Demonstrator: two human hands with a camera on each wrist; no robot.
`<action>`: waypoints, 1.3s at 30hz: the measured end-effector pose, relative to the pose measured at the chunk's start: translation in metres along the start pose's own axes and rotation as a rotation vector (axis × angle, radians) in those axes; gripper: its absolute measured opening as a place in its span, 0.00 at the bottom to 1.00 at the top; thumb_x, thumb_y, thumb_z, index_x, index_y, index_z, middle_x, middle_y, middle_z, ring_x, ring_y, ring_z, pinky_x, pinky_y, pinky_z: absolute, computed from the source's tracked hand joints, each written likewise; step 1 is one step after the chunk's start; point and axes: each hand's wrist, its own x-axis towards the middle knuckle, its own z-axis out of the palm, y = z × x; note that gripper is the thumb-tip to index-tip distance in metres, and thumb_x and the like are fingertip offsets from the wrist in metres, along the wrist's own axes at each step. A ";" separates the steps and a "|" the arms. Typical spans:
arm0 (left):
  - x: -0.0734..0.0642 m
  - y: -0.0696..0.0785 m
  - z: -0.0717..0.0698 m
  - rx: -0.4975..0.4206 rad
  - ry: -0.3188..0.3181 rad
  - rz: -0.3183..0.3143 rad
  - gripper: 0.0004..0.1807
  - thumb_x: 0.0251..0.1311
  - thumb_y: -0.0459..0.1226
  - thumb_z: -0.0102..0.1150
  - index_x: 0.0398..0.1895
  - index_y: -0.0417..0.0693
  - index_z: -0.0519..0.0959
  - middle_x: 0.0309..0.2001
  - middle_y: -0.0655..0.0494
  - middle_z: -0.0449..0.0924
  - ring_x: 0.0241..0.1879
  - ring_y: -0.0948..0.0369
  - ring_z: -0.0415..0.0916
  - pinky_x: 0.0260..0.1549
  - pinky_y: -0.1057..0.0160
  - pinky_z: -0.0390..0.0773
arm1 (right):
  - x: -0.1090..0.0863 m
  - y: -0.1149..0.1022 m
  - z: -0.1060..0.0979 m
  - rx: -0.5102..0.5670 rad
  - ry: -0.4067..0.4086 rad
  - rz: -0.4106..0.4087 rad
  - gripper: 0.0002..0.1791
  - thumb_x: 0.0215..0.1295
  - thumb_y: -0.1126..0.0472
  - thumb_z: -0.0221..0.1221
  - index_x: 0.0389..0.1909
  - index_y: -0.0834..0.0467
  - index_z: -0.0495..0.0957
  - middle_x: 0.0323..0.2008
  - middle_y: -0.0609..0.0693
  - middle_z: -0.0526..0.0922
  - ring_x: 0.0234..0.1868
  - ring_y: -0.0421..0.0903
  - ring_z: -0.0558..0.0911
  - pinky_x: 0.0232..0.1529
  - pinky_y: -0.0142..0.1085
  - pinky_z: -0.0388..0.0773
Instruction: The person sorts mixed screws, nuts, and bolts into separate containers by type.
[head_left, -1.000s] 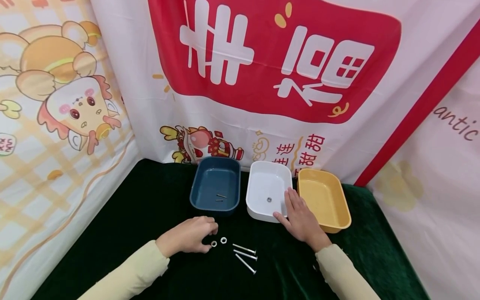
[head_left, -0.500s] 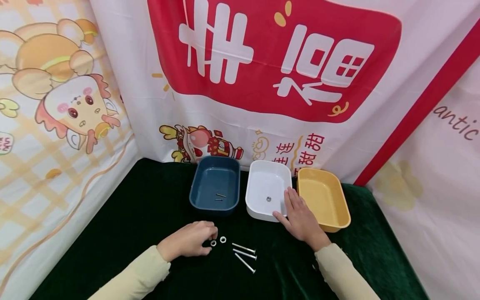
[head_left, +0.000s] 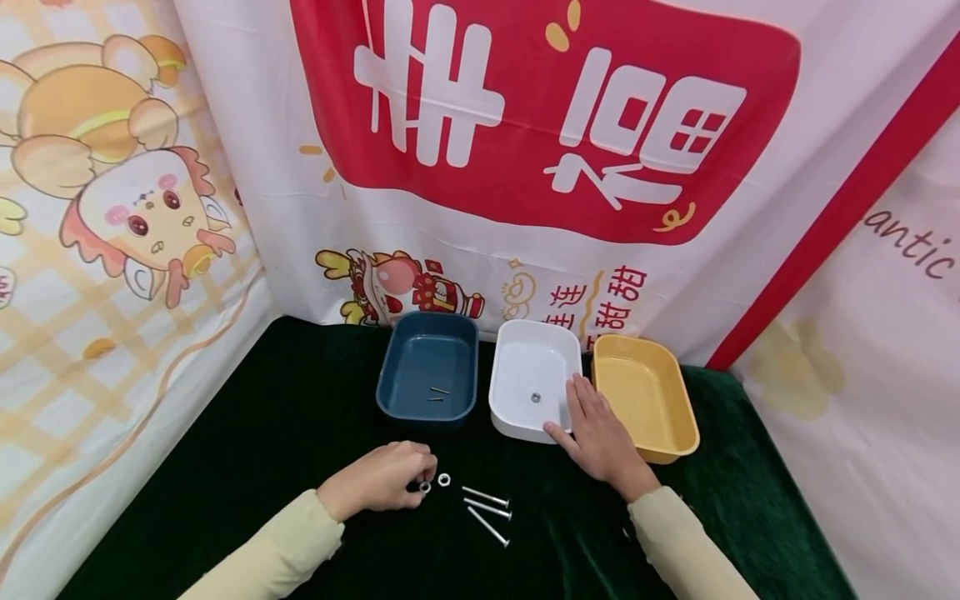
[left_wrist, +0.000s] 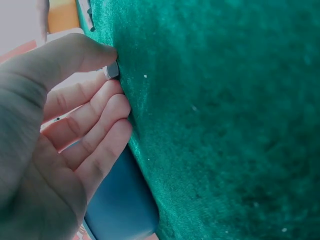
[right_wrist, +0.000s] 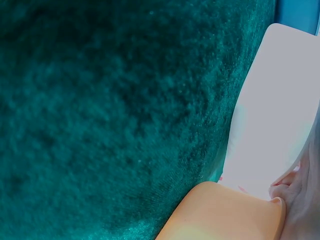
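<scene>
My left hand pinches a metal nut between thumb and forefinger, down on the green cloth. A second nut lies just right of those fingertips. Further right are several long silver bolts lying side by side. My right hand rests with straight fingers on the right rim of the white bin, its thumb by the near rim. Inside that bin sits one nut. The blue bin holds two small screws.
A yellow bin stands right of the white one, partly behind my right hand. Dark green cloth covers the table. Printed fabric hangs behind the bins and along both sides.
My left fingers have closed in on the nearer nut, which now sits between thumb and forefinger. The right hand keeps its place on the white bin.
</scene>
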 end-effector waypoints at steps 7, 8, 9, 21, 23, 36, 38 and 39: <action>-0.001 0.002 -0.002 -0.007 -0.003 0.006 0.07 0.61 0.38 0.72 0.35 0.59 0.81 0.36 0.67 0.77 0.32 0.74 0.71 0.33 0.69 0.76 | 0.000 -0.001 0.000 -0.006 0.006 -0.005 0.56 0.74 0.22 0.40 0.85 0.62 0.46 0.87 0.59 0.45 0.87 0.59 0.48 0.84 0.60 0.49; -0.001 0.001 -0.002 -0.008 -0.008 0.003 0.07 0.61 0.38 0.72 0.35 0.59 0.81 0.36 0.67 0.77 0.32 0.74 0.71 0.33 0.69 0.76 | 0.000 0.000 0.000 -0.007 0.007 -0.006 0.56 0.74 0.22 0.40 0.85 0.62 0.47 0.86 0.59 0.45 0.87 0.59 0.48 0.84 0.60 0.49; -0.001 0.002 -0.002 -0.009 -0.012 0.000 0.07 0.61 0.38 0.72 0.35 0.59 0.81 0.36 0.67 0.76 0.32 0.74 0.71 0.33 0.69 0.76 | 0.000 0.000 0.000 -0.008 0.008 -0.006 0.56 0.74 0.22 0.39 0.85 0.62 0.47 0.86 0.59 0.46 0.87 0.59 0.48 0.83 0.60 0.49; -0.001 0.004 -0.010 -0.005 -0.003 0.016 0.07 0.60 0.37 0.72 0.34 0.57 0.82 0.36 0.65 0.78 0.33 0.73 0.73 0.34 0.69 0.77 | 0.001 0.001 0.000 -0.017 0.008 -0.004 0.55 0.75 0.24 0.41 0.85 0.62 0.47 0.86 0.60 0.46 0.87 0.59 0.48 0.84 0.60 0.49; -0.001 0.004 -0.013 -0.001 0.008 0.024 0.07 0.60 0.36 0.72 0.34 0.56 0.82 0.36 0.65 0.78 0.33 0.72 0.73 0.34 0.69 0.77 | 0.001 0.001 0.000 -0.014 -0.001 0.003 0.55 0.75 0.24 0.41 0.85 0.61 0.47 0.87 0.59 0.46 0.87 0.58 0.48 0.84 0.60 0.49; 0.011 0.014 -0.048 0.023 0.051 0.049 0.06 0.61 0.36 0.71 0.37 0.55 0.83 0.36 0.63 0.80 0.35 0.65 0.79 0.36 0.68 0.80 | 0.000 0.001 0.001 -0.015 0.000 -0.002 0.55 0.75 0.24 0.40 0.85 0.62 0.46 0.86 0.60 0.46 0.87 0.59 0.48 0.84 0.61 0.49; 0.013 0.017 -0.053 0.038 0.062 0.060 0.06 0.62 0.36 0.71 0.37 0.54 0.83 0.37 0.63 0.81 0.36 0.64 0.80 0.37 0.68 0.80 | 0.000 0.001 0.001 -0.019 -0.008 -0.001 0.55 0.75 0.24 0.40 0.85 0.62 0.45 0.87 0.59 0.45 0.87 0.59 0.47 0.84 0.60 0.48; 0.015 0.018 -0.056 0.054 0.069 0.067 0.05 0.62 0.36 0.71 0.38 0.54 0.83 0.37 0.63 0.81 0.36 0.64 0.81 0.37 0.68 0.81 | 0.000 0.001 0.001 -0.017 -0.008 -0.003 0.55 0.75 0.24 0.40 0.85 0.62 0.45 0.87 0.60 0.45 0.87 0.59 0.47 0.84 0.60 0.48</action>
